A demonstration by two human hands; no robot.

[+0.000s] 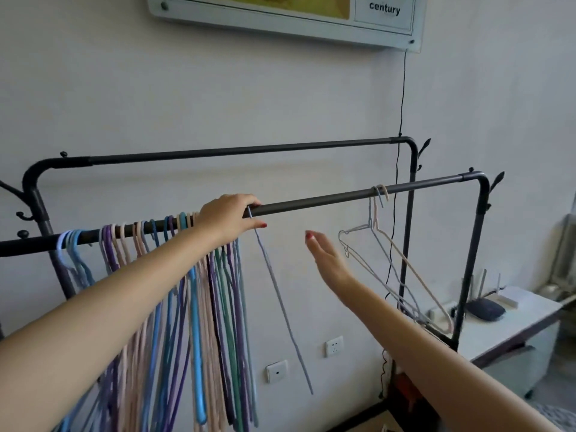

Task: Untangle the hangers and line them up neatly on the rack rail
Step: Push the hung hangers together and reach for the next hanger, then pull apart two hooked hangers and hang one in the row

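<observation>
The front rack rail (311, 203) holds nearly all the hangers. A big bunch of coloured hangers (187, 291) (blue, purple, beige, teal) hangs packed together on the left part of the rail, hooks side by side, w/ a few light blue ones (73, 251) set a bit apart at the far left end. The left hand (232, 218) lies over the rail just right of that bunch, fingers curled over the bar and on the hook of a lavender hanger (280, 307), which hangs down at a slant below the hand. The right hand (324, 254) is in the air below the rail, fingers straight and together, palm turned left, holding nothing, between the lavender hanger and the 2 hangers further right. Those two, a pale grey hanger (358, 241) and a beige hanger (414, 275), hang w/ hooks touching on the right part of the rail, well apart from the bunch, bodies crossing each other.

The back rail (243, 151) carries no hangers.

Writing: a wall panel (311, 20) up top shows the word "century" in black on white. Rest of the panel is cut off by the frame edge.
</observation>
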